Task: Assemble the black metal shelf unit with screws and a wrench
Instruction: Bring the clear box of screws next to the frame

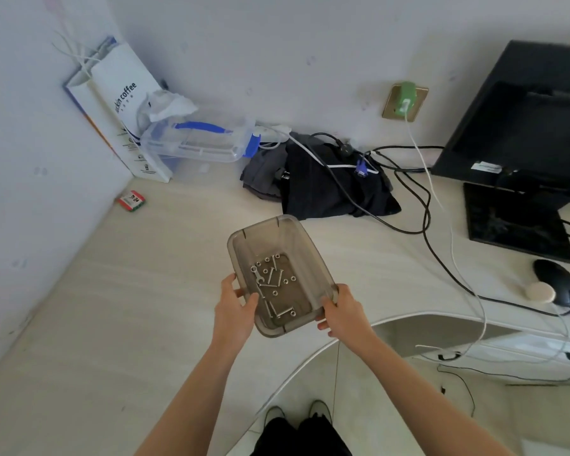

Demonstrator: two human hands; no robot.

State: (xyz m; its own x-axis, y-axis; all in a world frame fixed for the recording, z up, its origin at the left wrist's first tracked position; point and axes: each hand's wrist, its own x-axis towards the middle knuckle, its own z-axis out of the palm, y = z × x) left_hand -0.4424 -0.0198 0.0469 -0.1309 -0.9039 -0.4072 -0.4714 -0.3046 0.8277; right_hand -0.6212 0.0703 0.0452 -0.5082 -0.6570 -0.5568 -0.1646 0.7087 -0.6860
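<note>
The left hand (236,307) and right hand (341,312) are gripping the near corners of the grey tray (305,250), fingers curled round its rim. Between both hands it is staying level, probably so the screws (278,278) and small wrench (258,274) are not sliding.

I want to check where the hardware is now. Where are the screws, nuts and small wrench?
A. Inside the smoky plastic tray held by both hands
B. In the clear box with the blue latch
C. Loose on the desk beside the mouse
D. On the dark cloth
A: the screws, nuts and small wrench lie on the bottom of the smoky plastic tray, which the left hand and right hand hold at its near end.
</note>
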